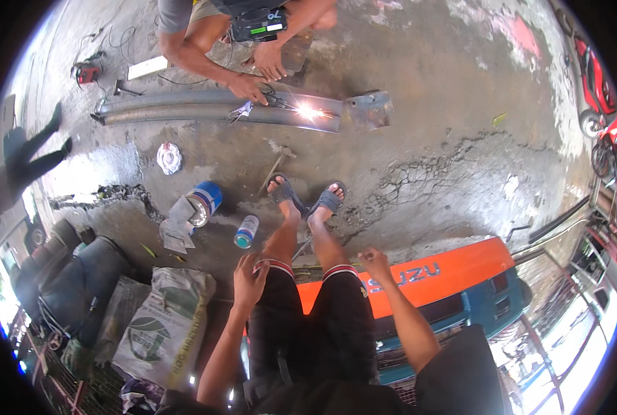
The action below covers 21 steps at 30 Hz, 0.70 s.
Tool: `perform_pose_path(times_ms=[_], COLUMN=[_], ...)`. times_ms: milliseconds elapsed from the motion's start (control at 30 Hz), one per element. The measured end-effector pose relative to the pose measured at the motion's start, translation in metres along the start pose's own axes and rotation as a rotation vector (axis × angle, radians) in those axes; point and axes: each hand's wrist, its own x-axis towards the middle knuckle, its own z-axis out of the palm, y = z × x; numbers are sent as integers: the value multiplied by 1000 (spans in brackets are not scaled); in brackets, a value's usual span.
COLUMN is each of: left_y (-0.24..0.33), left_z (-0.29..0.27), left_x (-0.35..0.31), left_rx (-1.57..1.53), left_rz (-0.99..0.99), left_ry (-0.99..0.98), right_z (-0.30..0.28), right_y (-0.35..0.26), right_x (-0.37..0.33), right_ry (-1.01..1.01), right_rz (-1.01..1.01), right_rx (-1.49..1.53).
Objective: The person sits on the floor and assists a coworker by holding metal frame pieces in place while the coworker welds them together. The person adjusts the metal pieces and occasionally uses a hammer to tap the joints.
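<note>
My left hand (pixel 250 277) is beside my left knee, its fingers bent in. A small bit of something may lie between the fingertips, too small to name. By my right knee, my right hand (pixel 374 263) has its fingers curled, and nothing shows in them. Below them a blue-and-white spray can (pixel 247 231) lies on the ground, near an open blue paint can (pixel 205 202) tipped on its side. Across from me a crouching person's hand (pixel 248 88) holds a welding clamp over a long grey metal beam (pixel 215 111), where a bright arc (pixel 308 111) throws sparks.
A hammer (pixel 275 169) lies by my left foot. Behind my legs is an orange vehicle panel (pixel 454 266). White sacks (pixel 163 325) are piled at lower left. A red welding machine (pixel 86 72) with cables stands far left; another person's legs (pixel 35 152) show there. Motorcycles (pixel 595 83) stand far right.
</note>
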Motion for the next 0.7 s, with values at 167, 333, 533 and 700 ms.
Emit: perform_pose_path(times_ms=[167, 333, 533, 700], left_y=[-60, -47, -61, -28], left_z=[31, 41, 56, 66], left_x=[-42, -56, -46, -39], left_rx=[-7, -148, -155, -206], left_rz=[-239, -245, -228, -212], left_ry=[-246, -245, -172, -124], right_z=[2, -14, -27, -52], right_y=[-37, -110, -165, -142], right_x=[-6, 21, 41, 64], right_ry=[-60, -67, -75, -54], right_rz=[-41, 12, -142, -199], right_rx=[-84, -130, -120, -221])
